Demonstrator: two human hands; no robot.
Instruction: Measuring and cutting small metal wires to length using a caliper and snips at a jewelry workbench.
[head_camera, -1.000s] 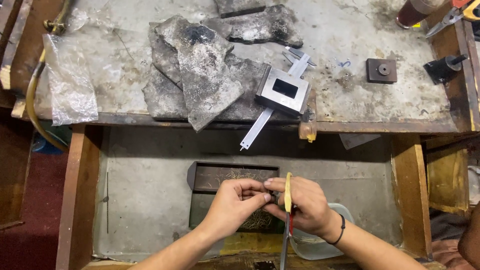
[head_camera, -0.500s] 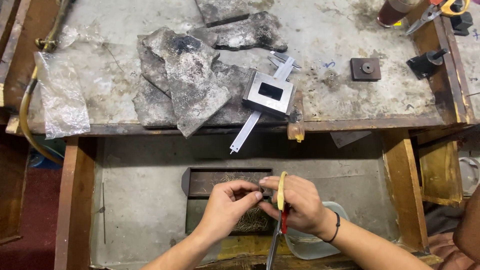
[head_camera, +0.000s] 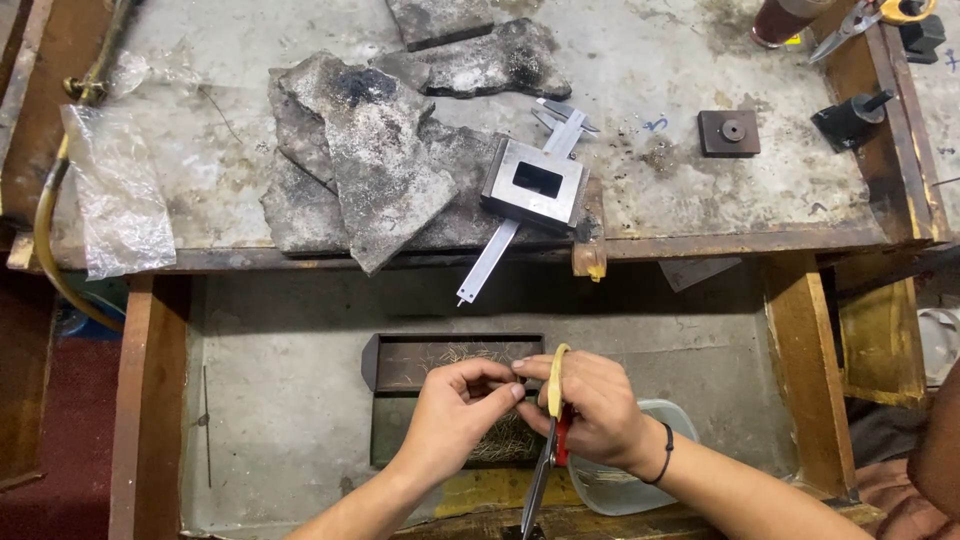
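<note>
My left hand (head_camera: 455, 405) and my right hand (head_camera: 595, 405) meet fingertip to fingertip over a dark metal tray (head_camera: 400, 365) that holds fine wire clippings. My right hand grips a pair of snips (head_camera: 548, 440) with yellow and red handles, blades pointing down toward me. My left hand pinches something very small at the fingertips, too small to name. A black band circles my right wrist.
On the bench top lie charred grey slabs (head_camera: 375, 165), a square steel block with a hole (head_camera: 535, 185) on a caliper (head_camera: 500, 250), a crumpled plastic bag (head_camera: 115, 205), a small square plate (head_camera: 728, 132) and a yellow hose (head_camera: 45, 240). A clear container (head_camera: 610, 480) sits under my right wrist.
The camera has tilted slightly, so the bench sits lower in view. Both hands stay together over the tray with small finger movements.
</note>
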